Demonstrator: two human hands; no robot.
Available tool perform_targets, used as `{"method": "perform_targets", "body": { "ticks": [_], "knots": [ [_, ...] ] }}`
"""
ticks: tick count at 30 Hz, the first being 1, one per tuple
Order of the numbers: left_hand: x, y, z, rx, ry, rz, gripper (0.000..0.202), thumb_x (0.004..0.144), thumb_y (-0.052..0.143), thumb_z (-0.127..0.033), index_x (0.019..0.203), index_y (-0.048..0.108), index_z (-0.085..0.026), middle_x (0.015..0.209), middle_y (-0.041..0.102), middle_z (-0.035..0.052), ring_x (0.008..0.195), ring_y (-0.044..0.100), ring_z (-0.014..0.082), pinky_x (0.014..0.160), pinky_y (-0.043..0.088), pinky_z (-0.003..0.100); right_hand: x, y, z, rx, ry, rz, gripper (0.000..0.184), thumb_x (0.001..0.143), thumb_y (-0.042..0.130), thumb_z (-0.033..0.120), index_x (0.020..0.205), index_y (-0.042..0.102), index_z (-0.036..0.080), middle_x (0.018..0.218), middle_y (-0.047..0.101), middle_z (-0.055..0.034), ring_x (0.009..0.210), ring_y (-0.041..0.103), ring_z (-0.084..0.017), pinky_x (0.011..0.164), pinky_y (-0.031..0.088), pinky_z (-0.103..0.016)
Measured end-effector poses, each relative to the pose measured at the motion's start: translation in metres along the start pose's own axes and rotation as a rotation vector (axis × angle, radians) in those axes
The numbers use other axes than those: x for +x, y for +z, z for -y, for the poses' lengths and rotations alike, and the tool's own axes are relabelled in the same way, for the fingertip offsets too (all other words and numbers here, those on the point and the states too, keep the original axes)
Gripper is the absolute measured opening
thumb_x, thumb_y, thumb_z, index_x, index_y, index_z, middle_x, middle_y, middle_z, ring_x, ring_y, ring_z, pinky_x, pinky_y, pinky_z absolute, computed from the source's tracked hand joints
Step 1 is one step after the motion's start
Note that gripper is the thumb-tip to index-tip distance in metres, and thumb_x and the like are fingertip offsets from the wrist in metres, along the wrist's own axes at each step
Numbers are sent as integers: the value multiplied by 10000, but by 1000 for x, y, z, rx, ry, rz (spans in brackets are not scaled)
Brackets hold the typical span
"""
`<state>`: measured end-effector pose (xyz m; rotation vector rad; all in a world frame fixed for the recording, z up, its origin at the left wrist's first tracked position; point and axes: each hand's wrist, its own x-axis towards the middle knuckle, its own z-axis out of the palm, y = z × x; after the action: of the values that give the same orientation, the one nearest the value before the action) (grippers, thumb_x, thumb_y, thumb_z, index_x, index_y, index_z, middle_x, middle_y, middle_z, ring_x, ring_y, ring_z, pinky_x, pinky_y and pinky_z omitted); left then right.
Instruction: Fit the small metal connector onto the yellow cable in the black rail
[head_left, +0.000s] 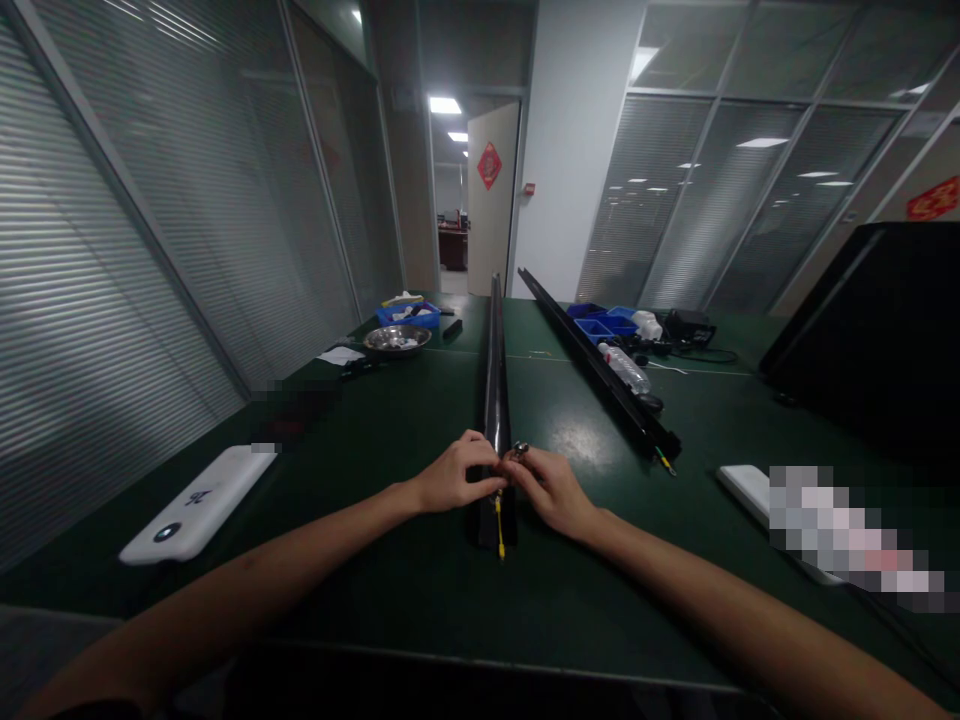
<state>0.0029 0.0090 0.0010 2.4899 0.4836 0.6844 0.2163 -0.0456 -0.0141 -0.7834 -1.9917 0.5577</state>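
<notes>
A long black channel-shaped rail [493,390] lies lengthwise down the middle of the green table, its near end towards me. My left hand [459,475] rests over that end, with thumb and fingertips pinched together; what sits between them is hidden. From the other side my right hand [553,490] meets it, fingers closed around a small shiny metal piece [519,451] whose kind I cannot make out. Just below the fingertips, a short yellow wire [500,525] hangs out over the rail's end.
A second black rail [600,365] with a yellow-green wire [664,461] lies slanted on the right. Beside it are a plastic bottle [626,368] and blue bins [600,325]. A metal bowl [397,340] stands far left. White devices [199,505] flank my arms; a dark monitor-like panel [874,340] stands right.
</notes>
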Motion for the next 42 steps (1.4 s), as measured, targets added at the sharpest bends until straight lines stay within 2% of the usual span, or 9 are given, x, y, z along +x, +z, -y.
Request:
{"method": "perform_targets", "body": {
  "ticks": [11, 16, 21, 30, 36, 42],
  "knots": [
    [-1, 0, -2, 53, 57, 55, 144, 999, 579, -275, 945, 661, -170, 885, 691, 17, 884, 594, 181, 1007, 343, 381, 3, -1, -1, 12, -40, 36, 237, 1068, 464, 282, 944, 642, 186, 844, 645, -35, 743, 606, -166, 716, 481, -274],
    [-1, 1, 0, 66, 79, 34, 174, 1003, 562, -304, 939, 650, -168, 888, 689, 30, 883, 607, 184, 985, 357, 375, 3, -1, 0, -3, -54, 24, 240, 1066, 467, 276, 929, 640, 185, 839, 644, -35, 752, 614, -170, 710, 481, -281],
    [-1, 1, 0, 71, 83, 52, 141, 1001, 563, -275, 979, 656, -171, 915, 702, 29, 913, 613, 189, 1013, 350, 387, 1, 0, 1, -19, -64, 13, 191, 1058, 488, 262, 992, 652, 190, 886, 669, -42, 776, 626, -175, 741, 494, -290],
    [-1, -1, -5, 76, 78, 79, 137, 1007, 563, -261, 1005, 668, -174, 935, 706, 25, 927, 610, 185, 1014, 343, 377, 2, -2, 0, -4, -43, 43, 248, 1068, 466, 286, 944, 651, 177, 865, 670, -46, 764, 626, -171, 721, 492, -289],
    [0, -1, -5, 87, 71, 78, 145, 1009, 556, -261, 1034, 676, -183, 966, 716, 30, 948, 612, 192, 1041, 334, 386, 0, 0, 1, -36, -28, -7, 245, 1063, 478, 313, 968, 665, 186, 848, 673, -45, 750, 627, -176, 720, 493, -294],
    [-1, -1, -3, 88, 76, 88, 138, 1004, 555, -251, 1023, 674, -186, 953, 714, 28, 938, 611, 191, 1027, 334, 386, 1, -1, 2, -46, -35, 21, 265, 1069, 460, 318, 955, 659, 184, 852, 676, -50, 747, 626, -178, 716, 487, -295]
  ]
}}
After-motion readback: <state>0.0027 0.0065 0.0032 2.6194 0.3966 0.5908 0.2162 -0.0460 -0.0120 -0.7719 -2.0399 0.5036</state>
